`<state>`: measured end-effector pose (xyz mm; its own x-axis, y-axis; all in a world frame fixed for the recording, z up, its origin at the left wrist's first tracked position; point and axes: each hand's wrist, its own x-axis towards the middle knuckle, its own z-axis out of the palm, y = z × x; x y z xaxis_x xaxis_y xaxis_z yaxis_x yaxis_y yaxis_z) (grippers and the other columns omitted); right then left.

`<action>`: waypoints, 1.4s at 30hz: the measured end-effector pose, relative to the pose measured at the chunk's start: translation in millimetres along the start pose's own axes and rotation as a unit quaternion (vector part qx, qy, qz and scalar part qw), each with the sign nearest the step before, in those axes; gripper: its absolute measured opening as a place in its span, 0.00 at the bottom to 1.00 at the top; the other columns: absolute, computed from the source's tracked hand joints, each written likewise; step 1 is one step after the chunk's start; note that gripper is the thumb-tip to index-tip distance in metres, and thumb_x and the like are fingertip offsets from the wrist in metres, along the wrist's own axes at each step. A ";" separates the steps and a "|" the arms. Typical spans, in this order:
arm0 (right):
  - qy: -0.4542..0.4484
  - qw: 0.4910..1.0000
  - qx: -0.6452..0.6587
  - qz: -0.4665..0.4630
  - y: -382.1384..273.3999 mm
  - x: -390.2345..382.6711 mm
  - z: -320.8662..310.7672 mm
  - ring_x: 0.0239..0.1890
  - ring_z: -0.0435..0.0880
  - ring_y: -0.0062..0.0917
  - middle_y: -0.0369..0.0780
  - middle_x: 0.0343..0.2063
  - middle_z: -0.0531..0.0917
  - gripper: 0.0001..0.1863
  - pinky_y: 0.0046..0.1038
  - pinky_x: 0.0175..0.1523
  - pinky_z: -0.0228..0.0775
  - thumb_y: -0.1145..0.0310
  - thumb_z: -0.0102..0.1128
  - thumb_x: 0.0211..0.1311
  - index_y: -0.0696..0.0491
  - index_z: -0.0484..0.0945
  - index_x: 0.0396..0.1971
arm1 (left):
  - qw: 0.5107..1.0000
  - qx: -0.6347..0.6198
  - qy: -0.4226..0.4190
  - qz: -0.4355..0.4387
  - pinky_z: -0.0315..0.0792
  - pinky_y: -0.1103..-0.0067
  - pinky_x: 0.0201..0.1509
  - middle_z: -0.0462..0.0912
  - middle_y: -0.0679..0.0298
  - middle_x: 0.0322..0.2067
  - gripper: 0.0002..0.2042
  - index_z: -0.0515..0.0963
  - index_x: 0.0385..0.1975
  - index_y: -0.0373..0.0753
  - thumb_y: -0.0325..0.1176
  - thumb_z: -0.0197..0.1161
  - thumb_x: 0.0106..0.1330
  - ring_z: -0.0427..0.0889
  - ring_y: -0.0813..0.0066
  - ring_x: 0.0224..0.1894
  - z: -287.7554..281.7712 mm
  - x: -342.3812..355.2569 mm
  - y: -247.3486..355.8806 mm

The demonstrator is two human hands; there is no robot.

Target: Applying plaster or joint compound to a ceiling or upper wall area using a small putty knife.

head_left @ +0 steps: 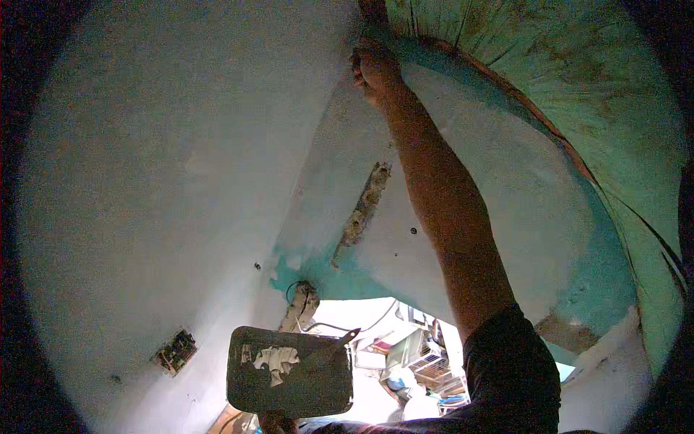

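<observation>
My right arm reaches up to where the pale walls (166, 123) meet beneath a streaked green surface (607, 79). My right hand (374, 72) is closed at this upper corner; whatever it grips is hidden or too dark to make out. Low in the picture, my left hand (277, 423) grips a dark rectangular tray (267, 394) with patches of white paste (278, 358) on it. A flat tool with a dark handle (345, 338) rests across the tray's right part.
A rough gouge (365, 202) runs down the wall, with turquoise paint patches (600, 246) around it. An open wall box (176, 352) sits lower left. A broken channel with a wire (302, 304) is above the tray. A bright opening shows cluttered shelves and racks (423, 354).
</observation>
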<state>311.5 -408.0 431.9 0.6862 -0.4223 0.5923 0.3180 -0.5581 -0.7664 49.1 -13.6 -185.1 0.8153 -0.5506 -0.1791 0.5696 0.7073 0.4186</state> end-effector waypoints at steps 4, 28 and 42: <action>0.001 0.998 0.069 -0.011 -15.2 -77.0 21.6 0.19 0.69 0.20 0.35 0.23 0.77 0.07 0.26 0.21 0.61 0.64 0.52 0.70 0.49 0.73 0.31 | 0.997 -0.072 -0.008 -0.040 0.76 0.76 0.45 0.80 0.63 0.42 0.15 0.74 0.54 0.37 0.34 0.56 0.71 0.78 0.73 0.43 -61.7 17.1 -18.1; -0.003 0.937 -0.177 -0.300 -35.1 -59.5 84.4 0.47 0.78 0.35 0.49 0.55 0.71 0.35 0.35 0.39 0.78 0.86 0.58 0.52 0.55 0.60 0.62 | 0.984 -0.073 0.160 -0.040 0.77 0.68 0.48 0.79 0.60 0.48 0.19 0.72 0.58 0.38 0.40 0.54 0.72 0.78 0.63 0.47 13.5 -14.3 41.7; -0.196 0.936 0.272 -0.110 69.4 65.5 -39.4 0.45 0.79 0.34 0.42 0.42 0.80 0.22 0.43 0.47 0.74 0.57 0.63 0.62 0.46 0.75 0.55 | 0.823 -0.534 -0.004 -0.195 0.78 0.69 0.48 0.82 0.60 0.46 0.16 0.74 0.56 0.39 0.37 0.56 0.71 0.79 0.64 0.47 -26.9 19.4 -8.8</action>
<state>352.7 -502.6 427.3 0.7190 0.0142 0.6948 0.6919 -0.1088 -0.7138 62.6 -18.6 -216.2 0.5507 -0.8280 -0.1057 0.5577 0.4592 -0.6915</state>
